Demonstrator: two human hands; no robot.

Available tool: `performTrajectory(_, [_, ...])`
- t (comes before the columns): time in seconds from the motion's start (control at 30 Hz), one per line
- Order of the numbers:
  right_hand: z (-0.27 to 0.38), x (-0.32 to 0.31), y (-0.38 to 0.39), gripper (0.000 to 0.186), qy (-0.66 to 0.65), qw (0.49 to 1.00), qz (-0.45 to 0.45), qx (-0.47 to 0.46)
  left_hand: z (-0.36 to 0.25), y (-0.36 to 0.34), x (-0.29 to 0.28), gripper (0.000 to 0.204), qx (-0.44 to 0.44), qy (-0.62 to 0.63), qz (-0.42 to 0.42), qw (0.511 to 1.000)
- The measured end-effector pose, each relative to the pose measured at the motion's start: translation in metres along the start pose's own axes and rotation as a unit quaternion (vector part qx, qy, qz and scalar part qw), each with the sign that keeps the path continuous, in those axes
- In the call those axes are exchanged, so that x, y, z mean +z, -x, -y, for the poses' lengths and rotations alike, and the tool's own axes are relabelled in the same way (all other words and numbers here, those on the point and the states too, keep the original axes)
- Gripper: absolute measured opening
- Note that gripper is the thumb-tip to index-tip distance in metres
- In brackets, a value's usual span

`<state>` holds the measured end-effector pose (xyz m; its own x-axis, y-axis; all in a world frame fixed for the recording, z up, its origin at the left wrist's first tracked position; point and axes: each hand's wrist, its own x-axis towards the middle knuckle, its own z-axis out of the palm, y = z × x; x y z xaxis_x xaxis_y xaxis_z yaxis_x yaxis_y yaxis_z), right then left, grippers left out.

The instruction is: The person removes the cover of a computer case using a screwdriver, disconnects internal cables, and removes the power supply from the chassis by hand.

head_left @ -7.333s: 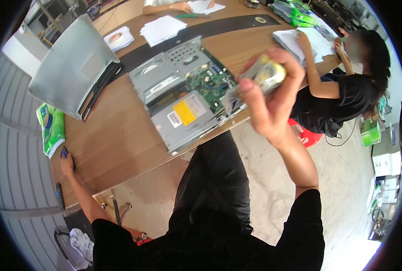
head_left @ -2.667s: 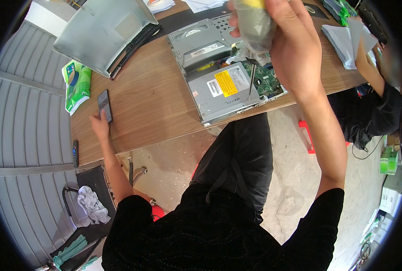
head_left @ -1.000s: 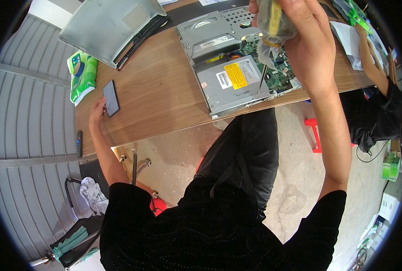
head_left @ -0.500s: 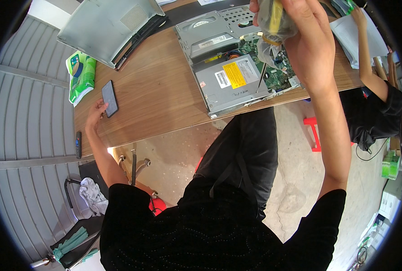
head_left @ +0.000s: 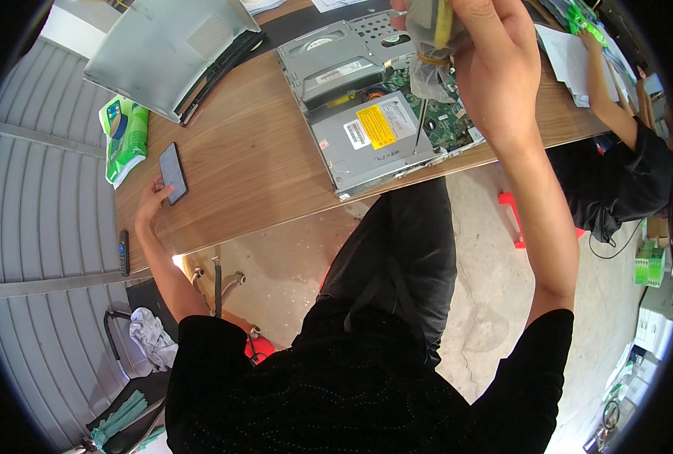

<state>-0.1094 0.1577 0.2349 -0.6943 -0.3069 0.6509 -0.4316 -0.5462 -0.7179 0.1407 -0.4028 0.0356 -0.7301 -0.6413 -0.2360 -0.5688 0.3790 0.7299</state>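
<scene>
My right hand (head_left: 501, 72) is closed around a screwdriver (head_left: 440, 30) whose handle, with yellow showing, is wrapped in clear plastic. Its thin shaft slants down to the near right edge of a silver optical drive (head_left: 352, 157) in an opened computer case (head_left: 314, 91). Whether the tip touches a screw is too small to tell. Beside the drive lies a green circuit board (head_left: 448, 121), partly covered by the hand and plastic. At the left, my left hand (head_left: 152, 198) has its thumb on the near end of a dark smartphone (head_left: 172, 170), its other fingers against the side.
A silver cover panel (head_left: 174, 57) stands at the far left, near a green wipes packet (head_left: 127, 140). A remote control (head_left: 124, 253) lies at the table's left edge. At the right another person's arm (head_left: 605, 91) reaches over papers (head_left: 567, 64); a red stool (head_left: 512, 219) stands below.
The whole view has shifted slightly, so the table things appear further left. Both hands keep nearly the same places, and the screwdriver still points at the drive's edge.
</scene>
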Motion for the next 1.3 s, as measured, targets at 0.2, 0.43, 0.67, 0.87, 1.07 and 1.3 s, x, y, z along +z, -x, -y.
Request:
performTrajectory(0.2, [0.005,0.0,-0.003,0.037,-0.042,0.998,0.035,0.008,0.007,-0.008,-0.002,0.07,-0.002,0.035,0.015,0.999])
performTrajectory(0.43, [-0.003,0.0,-0.002,0.038,-0.012,0.998,0.063,0.002,0.0,-0.004,-0.001,0.067,-0.012,-0.012,0.002,1.0])
performTrajectory(0.67, [-0.011,0.004,-0.004,0.041,-0.054,0.992,0.113,0.021,-0.005,0.002,0.001,0.062,-0.009,0.006,0.011,1.0])
performTrajectory(0.87, [-0.002,0.006,-0.007,0.053,-0.061,0.99,0.119,0.049,-0.003,0.001,0.001,0.057,-0.016,0.013,-0.017,1.0])
performTrajectory(1.07, [0.0,0.014,-0.002,0.058,-0.081,0.996,0.032,0.012,0.005,-0.011,0.0,0.052,-0.034,0.017,-0.019,0.999])
performTrajectory(1.3, [0.002,0.011,0.0,0.058,-0.084,0.994,0.059,0.02,0.014,-0.01,-0.003,0.041,-0.026,0.085,0.007,0.996])
